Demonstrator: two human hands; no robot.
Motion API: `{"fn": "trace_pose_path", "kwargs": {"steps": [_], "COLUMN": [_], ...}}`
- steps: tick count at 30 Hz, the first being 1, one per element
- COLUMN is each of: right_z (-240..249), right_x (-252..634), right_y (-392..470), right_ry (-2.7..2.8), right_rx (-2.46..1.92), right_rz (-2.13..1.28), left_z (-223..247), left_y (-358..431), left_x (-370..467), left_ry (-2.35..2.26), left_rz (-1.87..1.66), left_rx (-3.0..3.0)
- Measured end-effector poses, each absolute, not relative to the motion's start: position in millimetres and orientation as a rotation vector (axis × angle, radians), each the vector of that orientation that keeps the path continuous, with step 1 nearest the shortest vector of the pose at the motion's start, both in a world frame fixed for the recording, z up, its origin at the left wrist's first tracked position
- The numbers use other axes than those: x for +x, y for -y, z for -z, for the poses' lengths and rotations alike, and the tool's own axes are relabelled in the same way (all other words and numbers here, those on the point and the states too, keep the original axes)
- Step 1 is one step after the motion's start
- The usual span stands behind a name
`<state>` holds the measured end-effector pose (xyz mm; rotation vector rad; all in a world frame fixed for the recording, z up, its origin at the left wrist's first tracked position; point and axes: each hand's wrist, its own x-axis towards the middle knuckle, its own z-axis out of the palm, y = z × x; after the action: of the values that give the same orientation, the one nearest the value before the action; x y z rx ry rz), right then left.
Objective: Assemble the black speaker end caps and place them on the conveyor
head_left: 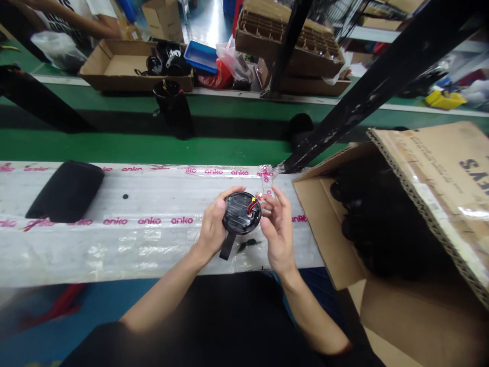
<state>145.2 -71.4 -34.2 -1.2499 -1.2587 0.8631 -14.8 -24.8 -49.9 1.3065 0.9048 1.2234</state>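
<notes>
A round black part (239,214) with a short black strap or tab hanging below it is held above the taped white work surface (145,250). My left hand (213,224) grips its left side, with the thumb on the rim. Thin red and black wires (252,205) with small light connectors rise from its right half. My right hand (278,229) is at the right of the part, fingers apart and curved beside the wires; whether a fingertip touches them is hard to tell.
An open cardboard box (332,229) of black parts stands at the right. A black metal post (344,102) slants across the upper right. Left lies a black curved piece (66,191). Black cylinders (174,112) stand on the green belt (229,148). A person's arm (76,23) shows upper left.
</notes>
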Motion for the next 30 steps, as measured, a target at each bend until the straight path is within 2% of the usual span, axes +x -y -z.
{"fn": "trace_pose_path", "kwargs": {"steps": [6,14,19,24,27,30], "right_z": [46.3,39.9,45.5,42.9,37.7,32.8], "right_x": [128.6,115.4,104.9,105.1,106.4,111.1], "right_y": [70.1,80.4,81.2,82.4,84.1,84.2], "right_ry": [0.899,0.801,0.714,0.785,0.883,0.918], "right_rx": [-1.191,-1.235,-1.159,-1.229,-1.267,-1.271], "right_rz": [-0.900,-0.853,-0.929,-0.791,-0.664,-0.666], "left_z": [56.9,30.9,44.1,54.8,45.3,34.6], "left_y": [35.5,46.3,40.0,48.0,54.3,56.0], "left_x": [-9.7,-20.6,-10.5,7.9,7.8,-10.2], "left_ry": [-0.939,-1.183,-1.033,-1.077,-1.147,-1.097], "left_rz": [-1.553,-1.379,-1.526,-1.702,-1.636,-1.409], "left_rx": [1.227,1.377,1.260,1.173,1.119,1.162]}}
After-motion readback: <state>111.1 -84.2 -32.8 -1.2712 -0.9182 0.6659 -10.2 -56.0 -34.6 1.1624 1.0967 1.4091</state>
